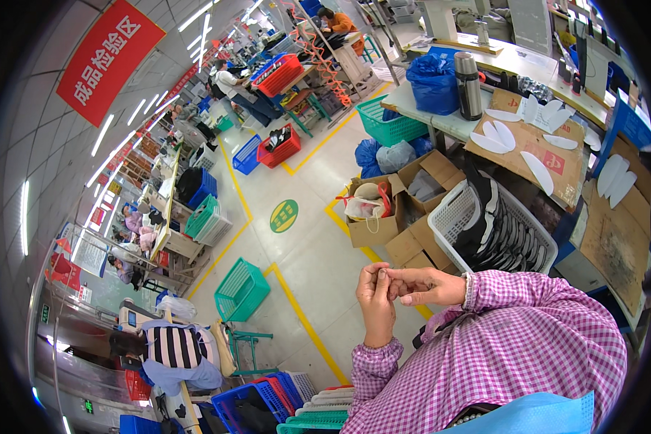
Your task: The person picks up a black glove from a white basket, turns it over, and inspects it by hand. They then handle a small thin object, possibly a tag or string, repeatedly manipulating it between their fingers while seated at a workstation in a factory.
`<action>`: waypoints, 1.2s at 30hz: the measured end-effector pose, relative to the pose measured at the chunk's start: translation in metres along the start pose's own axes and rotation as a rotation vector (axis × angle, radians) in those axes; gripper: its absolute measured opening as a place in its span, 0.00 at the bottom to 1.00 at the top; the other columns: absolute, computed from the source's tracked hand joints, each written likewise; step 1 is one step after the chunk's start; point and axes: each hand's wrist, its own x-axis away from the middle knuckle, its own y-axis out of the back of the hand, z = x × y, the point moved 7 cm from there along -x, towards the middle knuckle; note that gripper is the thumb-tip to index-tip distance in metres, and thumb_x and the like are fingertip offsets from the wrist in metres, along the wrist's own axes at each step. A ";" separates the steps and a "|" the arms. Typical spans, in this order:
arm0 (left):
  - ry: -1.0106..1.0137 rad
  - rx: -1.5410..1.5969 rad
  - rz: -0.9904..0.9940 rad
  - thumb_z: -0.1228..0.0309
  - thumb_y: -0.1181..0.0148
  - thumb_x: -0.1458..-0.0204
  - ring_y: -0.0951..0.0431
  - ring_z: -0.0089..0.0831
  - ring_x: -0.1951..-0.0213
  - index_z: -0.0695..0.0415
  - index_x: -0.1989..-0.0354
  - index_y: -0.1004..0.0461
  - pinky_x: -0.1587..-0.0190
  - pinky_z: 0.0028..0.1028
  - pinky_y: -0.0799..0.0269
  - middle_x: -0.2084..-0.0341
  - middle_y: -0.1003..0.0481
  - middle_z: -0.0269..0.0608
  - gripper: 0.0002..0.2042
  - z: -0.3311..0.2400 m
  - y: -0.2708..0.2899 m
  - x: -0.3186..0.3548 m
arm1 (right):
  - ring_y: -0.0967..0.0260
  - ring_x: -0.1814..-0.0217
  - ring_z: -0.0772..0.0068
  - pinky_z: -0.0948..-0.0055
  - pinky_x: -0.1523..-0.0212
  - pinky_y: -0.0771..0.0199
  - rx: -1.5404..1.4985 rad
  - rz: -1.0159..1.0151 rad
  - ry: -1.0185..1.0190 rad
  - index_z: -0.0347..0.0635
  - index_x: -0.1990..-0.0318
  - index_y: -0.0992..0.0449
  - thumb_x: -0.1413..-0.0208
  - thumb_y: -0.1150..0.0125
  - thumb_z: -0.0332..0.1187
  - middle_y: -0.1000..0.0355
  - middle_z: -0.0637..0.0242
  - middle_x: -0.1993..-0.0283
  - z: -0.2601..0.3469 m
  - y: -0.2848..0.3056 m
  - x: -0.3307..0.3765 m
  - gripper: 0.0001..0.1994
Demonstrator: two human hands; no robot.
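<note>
**Head view: two hands meeting over something tiny**

Head camera is looking down at both hands coming together in front of the chest, pink checked sleeves bending in from below. The left hand (376,300) is standing upright, fingers curled narrow, thumb and forefinger pinching at the top. The right hand (427,286) is reaching across from the right, its fingertips touching the left's pinch. Whatever is sitting between those fingertips is too small to make out.

Beyond the hands, a white plastic basket (448,213) is holding dark shoe pieces in a row. Left of it, an open cardboard box (372,228) is sitting on the floor. A round green floor marker (284,215) is lying inside yellow lines. Up left, a red rectangular banner (108,59) is hanging from the ceiling. A green basket (241,289) is standing nearby.
</note>
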 end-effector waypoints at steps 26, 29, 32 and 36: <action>0.149 0.073 0.024 0.65 0.62 0.35 0.39 0.19 0.82 0.58 0.69 0.35 0.78 0.23 0.39 0.82 0.37 0.31 0.14 0.020 0.012 -0.002 | 0.36 0.47 0.72 0.70 0.45 0.35 -0.085 0.052 -0.146 0.42 0.31 0.53 0.40 0.45 0.30 0.31 0.62 0.48 -0.020 -0.002 -0.002 0.32; 0.222 0.114 0.051 0.65 0.61 0.35 0.38 0.21 0.83 0.58 0.70 0.35 0.80 0.24 0.38 0.83 0.37 0.32 0.13 0.023 0.011 0.000 | 0.32 0.53 0.72 0.70 0.49 0.32 0.100 0.062 -0.048 0.41 0.31 0.55 0.42 0.43 0.31 0.29 0.60 0.52 -0.015 -0.004 -0.004 0.35; 0.295 0.151 0.015 0.64 0.60 0.36 0.38 0.22 0.84 0.57 0.70 0.35 0.82 0.25 0.39 0.84 0.37 0.32 0.13 0.028 0.011 0.004 | 0.31 0.57 0.71 0.70 0.53 0.29 0.281 0.063 0.022 0.40 0.30 0.57 0.43 0.42 0.32 0.28 0.59 0.54 -0.013 -0.006 -0.005 0.37; 0.332 0.147 0.009 0.63 0.61 0.36 0.38 0.23 0.86 0.56 0.72 0.36 0.83 0.25 0.39 0.86 0.37 0.34 0.14 0.027 0.009 0.005 | 0.30 0.58 0.70 0.69 0.55 0.28 0.384 0.072 -0.007 0.39 0.30 0.58 0.43 0.41 0.33 0.28 0.58 0.54 -0.016 -0.007 -0.005 0.38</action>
